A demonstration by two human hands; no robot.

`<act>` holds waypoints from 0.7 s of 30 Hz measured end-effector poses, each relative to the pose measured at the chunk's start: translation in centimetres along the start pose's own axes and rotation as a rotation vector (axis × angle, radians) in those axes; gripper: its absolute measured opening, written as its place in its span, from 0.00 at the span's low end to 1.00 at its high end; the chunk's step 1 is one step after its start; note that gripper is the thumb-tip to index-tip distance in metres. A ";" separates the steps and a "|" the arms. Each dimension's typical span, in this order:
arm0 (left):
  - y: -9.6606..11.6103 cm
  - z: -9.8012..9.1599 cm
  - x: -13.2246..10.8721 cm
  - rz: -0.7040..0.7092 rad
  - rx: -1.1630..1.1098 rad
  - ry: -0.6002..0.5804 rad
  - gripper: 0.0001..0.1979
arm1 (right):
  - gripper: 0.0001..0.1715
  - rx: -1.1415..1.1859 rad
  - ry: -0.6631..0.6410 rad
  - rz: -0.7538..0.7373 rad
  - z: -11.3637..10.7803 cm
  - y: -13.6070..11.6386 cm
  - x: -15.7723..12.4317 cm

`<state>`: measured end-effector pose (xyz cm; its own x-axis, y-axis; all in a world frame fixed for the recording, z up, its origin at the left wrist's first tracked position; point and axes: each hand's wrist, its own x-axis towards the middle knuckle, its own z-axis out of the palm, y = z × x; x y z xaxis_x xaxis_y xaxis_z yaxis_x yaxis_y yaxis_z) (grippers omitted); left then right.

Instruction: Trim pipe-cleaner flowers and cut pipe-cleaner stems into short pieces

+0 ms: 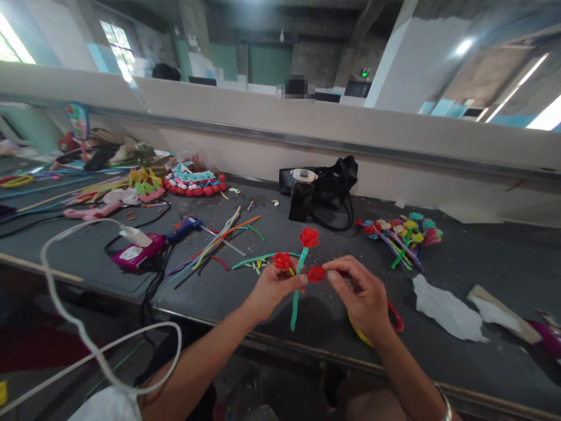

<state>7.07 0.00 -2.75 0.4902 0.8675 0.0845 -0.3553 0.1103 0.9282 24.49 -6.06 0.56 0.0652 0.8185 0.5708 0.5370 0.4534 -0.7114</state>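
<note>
My left hand (280, 287) is closed around the green stem (295, 304) of a pipe-cleaner flower. One red bloom (309, 237) tops that stem, and another red bloom (281, 260) sits on a short yellow stalk at its left. A third, rounder red bloom (316, 273) is on the right side, close to the stem. The fingertips of my right hand (359, 289) pinch its edge. Partly hidden under my right wrist lies a tool with red and yellow handles (397, 317).
Loose pipe cleaners (219, 240) lie left of my hands, near a purple power strip (135, 252) and a blue glue gun (186, 227). A phone (300, 202) leans against a black bag (335, 187). Finished flowers (407, 234) and torn white paper (447, 310) are at right.
</note>
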 end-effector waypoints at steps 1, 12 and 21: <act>0.1 0.0 0.0 0.012 -0.012 0.002 0.15 | 0.06 0.032 0.031 0.024 -0.1 0.2 0.0; 0.6 -0.6 -0.2 0.438 0.500 -0.040 0.03 | 0.04 0.079 -0.028 0.027 -0.3 0.6 -0.3; 0.3 -0.3 -0.2 0.399 0.608 -0.076 0.02 | 0.10 -0.075 -0.077 -0.060 -0.3 0.6 0.0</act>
<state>6.58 0.00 -2.64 0.4772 0.7472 0.4626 -0.0245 -0.5149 0.8569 25.02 -5.90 0.27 -0.0320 0.8167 0.5761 0.5997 0.4768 -0.6427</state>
